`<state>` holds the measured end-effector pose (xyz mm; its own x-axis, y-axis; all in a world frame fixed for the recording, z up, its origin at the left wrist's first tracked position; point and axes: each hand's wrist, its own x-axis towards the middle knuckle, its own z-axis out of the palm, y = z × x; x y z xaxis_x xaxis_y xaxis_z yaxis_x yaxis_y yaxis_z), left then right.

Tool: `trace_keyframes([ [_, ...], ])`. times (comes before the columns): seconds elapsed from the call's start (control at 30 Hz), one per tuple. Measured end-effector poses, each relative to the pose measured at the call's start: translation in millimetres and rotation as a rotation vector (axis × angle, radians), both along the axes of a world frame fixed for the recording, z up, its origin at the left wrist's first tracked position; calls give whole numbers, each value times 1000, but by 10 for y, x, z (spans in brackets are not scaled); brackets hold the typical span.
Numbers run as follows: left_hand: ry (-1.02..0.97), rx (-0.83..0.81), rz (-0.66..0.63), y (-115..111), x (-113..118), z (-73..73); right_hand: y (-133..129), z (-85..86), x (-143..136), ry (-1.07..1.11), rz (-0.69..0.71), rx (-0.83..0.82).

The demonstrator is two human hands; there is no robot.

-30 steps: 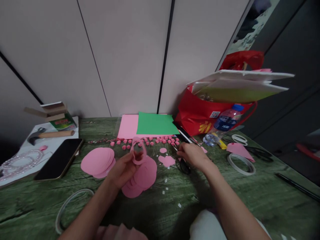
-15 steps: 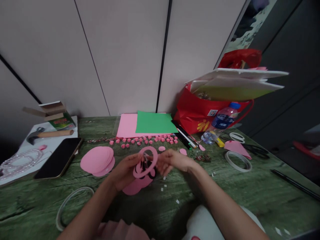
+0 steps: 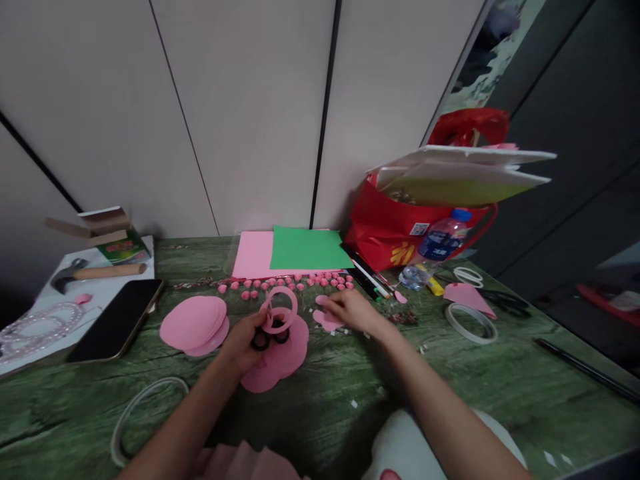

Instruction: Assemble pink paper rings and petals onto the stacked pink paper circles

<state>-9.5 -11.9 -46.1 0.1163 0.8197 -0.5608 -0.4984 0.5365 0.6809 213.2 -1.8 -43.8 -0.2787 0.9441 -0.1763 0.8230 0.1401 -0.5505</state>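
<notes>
My left hand [image 3: 246,339] is closed on a pink paper ring [image 3: 293,309], which stands up from the fingers. Black-handled scissors [image 3: 261,339] hang at the same hand, their blades hidden. Below them a pink scalloped paper flower shape [image 3: 280,365] lies on the table. My right hand [image 3: 353,310] is down at the tabletop, its fingertips pinched on a small pink paper piece [image 3: 329,323]. Beside those fingertips is another small pink piece [image 3: 321,301]. A stack of pink paper circles [image 3: 193,321] lies left of my left hand.
Small pink rolled paper pieces [image 3: 245,295] line up before green paper [image 3: 310,248]. A red bag [image 3: 373,227], water bottle [image 3: 435,250] and tape roll [image 3: 470,333] are at right. A phone [image 3: 117,320], hammer [image 3: 107,271] and beads [image 3: 40,327] lie left.
My right hand has moved from beside the ring down to the tabletop pieces. My left hand has shifted slightly left with the ring and scissors, uncovering more of the flower shape.
</notes>
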Motion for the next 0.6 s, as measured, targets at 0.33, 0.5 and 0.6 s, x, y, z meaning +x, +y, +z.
trace_keyframes([
  [0.33,9,-2,111,-17,22,-4,-214,-250,-576,-264,445,172],
  [0.5,11,12,124,-16,27,-33,-330,-149,-490,-524,162,-99],
  [0.6,14,23,118,-8,18,-58,-385,-50,-462,-688,-50,-238],
])
